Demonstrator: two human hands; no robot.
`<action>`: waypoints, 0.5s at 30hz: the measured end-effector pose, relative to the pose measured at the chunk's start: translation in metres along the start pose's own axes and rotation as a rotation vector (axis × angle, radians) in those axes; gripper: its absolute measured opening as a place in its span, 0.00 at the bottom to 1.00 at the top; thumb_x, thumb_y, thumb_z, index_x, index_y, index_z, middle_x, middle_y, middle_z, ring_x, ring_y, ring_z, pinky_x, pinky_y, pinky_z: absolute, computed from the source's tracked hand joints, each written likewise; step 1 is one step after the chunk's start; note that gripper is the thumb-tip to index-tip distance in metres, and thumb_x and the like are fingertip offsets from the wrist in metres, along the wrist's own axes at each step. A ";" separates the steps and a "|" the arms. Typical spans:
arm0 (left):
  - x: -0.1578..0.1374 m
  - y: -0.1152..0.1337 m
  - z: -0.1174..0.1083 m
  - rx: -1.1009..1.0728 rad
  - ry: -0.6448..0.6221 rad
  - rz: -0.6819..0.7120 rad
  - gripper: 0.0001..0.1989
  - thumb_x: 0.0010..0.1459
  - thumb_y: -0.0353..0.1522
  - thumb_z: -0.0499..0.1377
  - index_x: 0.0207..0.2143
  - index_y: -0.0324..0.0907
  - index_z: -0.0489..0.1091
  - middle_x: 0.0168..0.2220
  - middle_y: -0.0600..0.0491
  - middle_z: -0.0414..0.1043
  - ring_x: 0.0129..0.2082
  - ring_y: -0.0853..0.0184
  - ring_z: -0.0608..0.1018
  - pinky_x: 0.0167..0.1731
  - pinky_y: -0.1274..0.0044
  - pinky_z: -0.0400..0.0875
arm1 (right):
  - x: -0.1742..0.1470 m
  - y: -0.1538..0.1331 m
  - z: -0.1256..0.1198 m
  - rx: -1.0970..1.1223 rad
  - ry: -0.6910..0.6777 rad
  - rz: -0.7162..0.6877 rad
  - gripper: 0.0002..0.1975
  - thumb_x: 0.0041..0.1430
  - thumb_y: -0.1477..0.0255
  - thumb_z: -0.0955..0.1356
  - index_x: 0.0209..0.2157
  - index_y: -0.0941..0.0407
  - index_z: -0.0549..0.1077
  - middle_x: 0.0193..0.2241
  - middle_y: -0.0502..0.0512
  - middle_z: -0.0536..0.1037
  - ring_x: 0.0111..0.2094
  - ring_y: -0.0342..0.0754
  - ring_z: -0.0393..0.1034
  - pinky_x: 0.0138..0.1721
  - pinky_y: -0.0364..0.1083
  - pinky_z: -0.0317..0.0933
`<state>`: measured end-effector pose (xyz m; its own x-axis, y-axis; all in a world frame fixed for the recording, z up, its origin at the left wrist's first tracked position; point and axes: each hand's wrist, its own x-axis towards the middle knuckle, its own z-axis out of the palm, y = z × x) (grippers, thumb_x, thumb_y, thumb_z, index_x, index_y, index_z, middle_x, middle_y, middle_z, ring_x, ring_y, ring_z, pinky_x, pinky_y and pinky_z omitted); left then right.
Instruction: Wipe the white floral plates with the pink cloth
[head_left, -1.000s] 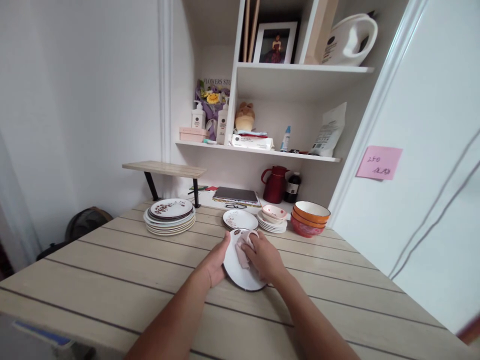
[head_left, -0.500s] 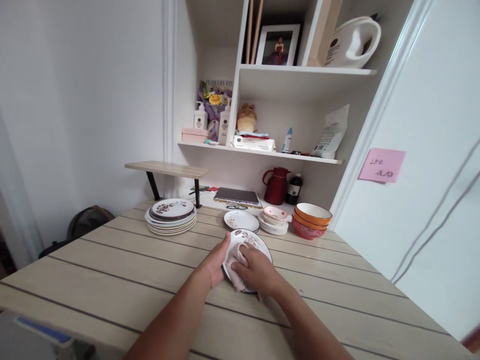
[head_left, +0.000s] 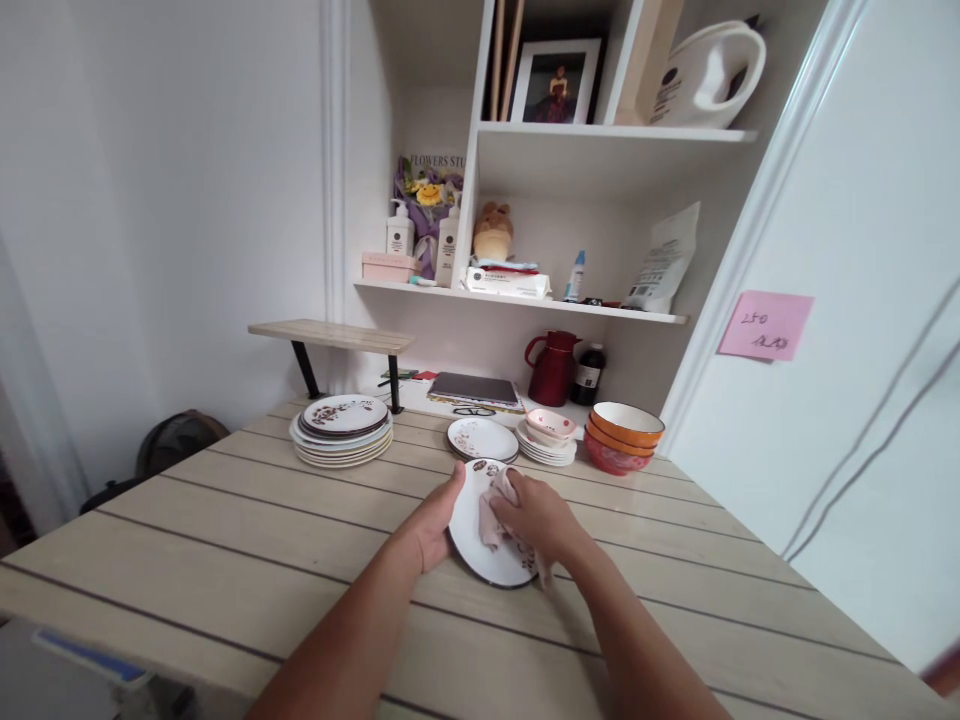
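Observation:
My left hand (head_left: pixel 436 525) grips the left rim of a white plate (head_left: pixel 469 520) with a dark edge and brown floral print, its thumb over the rim and its other fingers hidden beneath. The plate is tilted above the wooden table. My right hand (head_left: pixel 541 515) is closed on a pale pink cloth (head_left: pixel 493 512), pressed against the right part of the plate's face; one end of the cloth hangs past the lower right rim. Just behind lies a small pile of similar plates (head_left: pixel 482 440).
A taller plate stack (head_left: pixel 342 440) stands at the left by a small raised shelf (head_left: pixel 330 337). Behind and to the right are small white dishes with a pink bowl (head_left: pixel 551 425) and stacked orange bowls (head_left: pixel 626 425). A red jug (head_left: pixel 553 370) and a dark laptop (head_left: pixel 474 388) sit farther back.
My right hand has slid the cloth to the right across the plate, uncovering its left and lower face. My left hand keeps its hold on the rim.

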<state>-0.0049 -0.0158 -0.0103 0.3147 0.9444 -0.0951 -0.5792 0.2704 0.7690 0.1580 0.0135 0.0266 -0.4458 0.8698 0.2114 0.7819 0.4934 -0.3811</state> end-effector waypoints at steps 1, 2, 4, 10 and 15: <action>0.000 0.000 0.000 0.001 -0.001 -0.002 0.31 0.55 0.51 0.54 0.52 0.37 0.67 0.45 0.41 0.76 0.45 0.55 0.77 0.46 0.67 0.68 | -0.002 -0.001 -0.001 0.012 -0.038 -0.019 0.08 0.57 0.65 0.63 0.35 0.55 0.68 0.29 0.54 0.74 0.29 0.47 0.65 0.27 0.43 0.49; 0.000 0.000 0.000 0.002 -0.001 -0.004 0.31 0.55 0.51 0.54 0.51 0.37 0.68 0.45 0.41 0.76 0.46 0.55 0.77 0.46 0.67 0.68 | -0.005 -0.004 -0.001 0.027 -0.075 -0.047 0.08 0.56 0.65 0.64 0.34 0.55 0.68 0.28 0.53 0.74 0.28 0.47 0.65 0.27 0.43 0.49; 0.000 0.000 -0.002 0.002 0.004 -0.002 0.31 0.54 0.51 0.54 0.51 0.37 0.68 0.45 0.41 0.76 0.45 0.55 0.77 0.45 0.68 0.69 | -0.010 -0.011 0.000 0.055 -0.129 -0.125 0.07 0.54 0.66 0.66 0.32 0.54 0.68 0.29 0.52 0.74 0.29 0.46 0.65 0.27 0.42 0.50; 0.002 0.001 -0.004 0.003 0.028 0.011 0.32 0.53 0.53 0.54 0.49 0.36 0.69 0.43 0.42 0.77 0.43 0.57 0.78 0.43 0.71 0.70 | -0.010 -0.027 0.015 0.096 -0.087 -0.280 0.06 0.53 0.68 0.67 0.29 0.55 0.67 0.32 0.52 0.72 0.33 0.46 0.64 0.35 0.44 0.53; 0.002 0.002 -0.001 0.007 0.028 0.032 0.32 0.53 0.53 0.53 0.50 0.38 0.68 0.43 0.44 0.77 0.42 0.60 0.78 0.41 0.73 0.70 | 0.001 -0.022 0.021 0.094 0.015 -0.229 0.07 0.56 0.67 0.65 0.28 0.55 0.65 0.32 0.52 0.70 0.34 0.47 0.63 0.35 0.44 0.53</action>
<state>-0.0063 -0.0132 -0.0096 0.2750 0.9575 -0.0875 -0.5836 0.2385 0.7762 0.1317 0.0032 0.0160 -0.5999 0.7354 0.3152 0.6164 0.6760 -0.4039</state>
